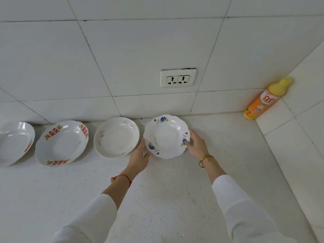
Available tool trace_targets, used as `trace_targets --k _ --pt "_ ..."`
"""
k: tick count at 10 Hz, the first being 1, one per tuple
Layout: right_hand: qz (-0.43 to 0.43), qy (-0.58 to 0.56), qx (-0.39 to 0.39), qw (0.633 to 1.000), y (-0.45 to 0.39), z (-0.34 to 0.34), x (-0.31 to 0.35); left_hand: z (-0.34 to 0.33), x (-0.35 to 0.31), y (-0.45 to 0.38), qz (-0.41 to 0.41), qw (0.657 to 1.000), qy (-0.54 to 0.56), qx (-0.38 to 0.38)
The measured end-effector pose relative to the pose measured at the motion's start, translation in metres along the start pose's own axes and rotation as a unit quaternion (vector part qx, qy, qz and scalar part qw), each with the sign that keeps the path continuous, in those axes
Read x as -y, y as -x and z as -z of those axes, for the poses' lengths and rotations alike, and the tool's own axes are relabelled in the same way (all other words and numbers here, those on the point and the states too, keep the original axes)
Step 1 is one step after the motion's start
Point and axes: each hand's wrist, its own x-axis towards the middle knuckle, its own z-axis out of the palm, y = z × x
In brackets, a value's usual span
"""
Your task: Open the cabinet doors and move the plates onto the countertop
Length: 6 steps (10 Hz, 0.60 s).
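Both hands on the blue-flowered plate [166, 136], one at each side: left hand [139, 157] with fingers under the near-left rim and thumb against the edge, right hand [196, 143] with fingertips curled on the right rim. Plate tilted a little toward the camera, far edge close to the wall; whether its base touches the white speckled countertop [157, 199] cannot be told. Red cord bracelet [125, 178] on the left wrist, gold bracelet [206, 157] on the right, white sleeves on both arms.

To the left, in a row along the wall: plain plate with faint pink flowers [116, 137] just beside the held one, then scalloped plate with red characters [61, 142], then another plate [15, 142] cut off by the frame edge. All three resting on the countertop.

Double wall socket [178, 78] above, on the tiled wall. Orange and yellow detergent bottle [263, 100] standing in the right corner, well apart from the plates.
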Motion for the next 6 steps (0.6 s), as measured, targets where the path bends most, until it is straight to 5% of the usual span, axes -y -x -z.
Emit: trace_targets --k 6 --pt "0.043 0.125 -0.035 0.991 -0.0119 -0.0080 -0.0044 0.0059 -0.0090 -0.0074 -0.024 0.998 -0.025 -0.057"
